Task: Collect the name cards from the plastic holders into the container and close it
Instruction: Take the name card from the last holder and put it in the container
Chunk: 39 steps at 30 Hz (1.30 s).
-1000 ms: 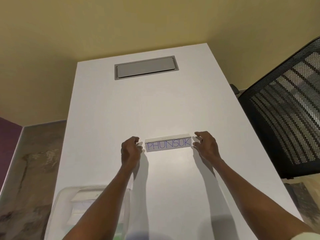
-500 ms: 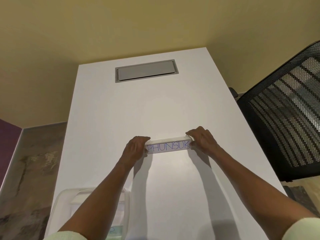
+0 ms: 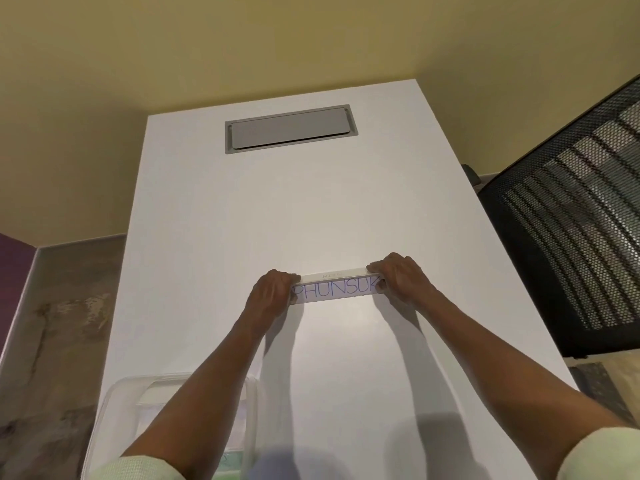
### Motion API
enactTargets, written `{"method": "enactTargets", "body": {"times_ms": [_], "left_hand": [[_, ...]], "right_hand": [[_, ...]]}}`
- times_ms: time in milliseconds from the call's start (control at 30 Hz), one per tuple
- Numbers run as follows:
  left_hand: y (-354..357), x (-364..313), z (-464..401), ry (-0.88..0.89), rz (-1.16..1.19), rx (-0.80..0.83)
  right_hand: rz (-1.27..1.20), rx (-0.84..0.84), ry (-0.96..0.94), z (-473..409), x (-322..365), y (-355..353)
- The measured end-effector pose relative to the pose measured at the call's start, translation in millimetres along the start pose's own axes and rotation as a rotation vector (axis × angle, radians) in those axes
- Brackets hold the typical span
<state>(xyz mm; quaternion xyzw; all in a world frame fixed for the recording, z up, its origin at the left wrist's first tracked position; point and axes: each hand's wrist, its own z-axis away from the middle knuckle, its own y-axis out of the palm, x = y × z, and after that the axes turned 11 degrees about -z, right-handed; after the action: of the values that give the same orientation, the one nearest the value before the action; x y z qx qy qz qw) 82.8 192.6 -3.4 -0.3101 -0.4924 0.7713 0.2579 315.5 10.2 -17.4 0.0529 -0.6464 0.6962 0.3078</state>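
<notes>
While the holder [image 3: 334,287] lies crosswise mid-counter [image 3: 311,209], the left hand [image 3: 273,292] and right hand [image 3: 398,277] clasp its opposite ends; its card [image 3: 336,292] faces the person, the container [image 3: 121,393] near-left.

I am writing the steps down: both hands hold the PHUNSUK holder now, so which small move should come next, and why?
Probably slide the name card out of the holder: left hand and right hand already grip its ends, and the container is open.
</notes>
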Motion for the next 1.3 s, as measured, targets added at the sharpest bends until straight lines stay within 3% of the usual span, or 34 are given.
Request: {"method": "enactTargets", "body": {"times_ms": [167,467,867,1300], "left_hand": [[-2,0,0,0.014,-0.012,-0.003],[-12,-2,9,-0.058,0.111,-0.012],[-69,-1,62,0.0,0.112,-0.103],[-119,18,141,0.025,-0.026,-0.201]], "right_hand": [[-0.075,0.059,0.106,-6,2,-2],[0.029,-0.021,0.03,2,11,-4],[0.047,-0.219,-0.147,34,61,-47],[0.053,-0.159,-0.11,75,135,-76]]}}
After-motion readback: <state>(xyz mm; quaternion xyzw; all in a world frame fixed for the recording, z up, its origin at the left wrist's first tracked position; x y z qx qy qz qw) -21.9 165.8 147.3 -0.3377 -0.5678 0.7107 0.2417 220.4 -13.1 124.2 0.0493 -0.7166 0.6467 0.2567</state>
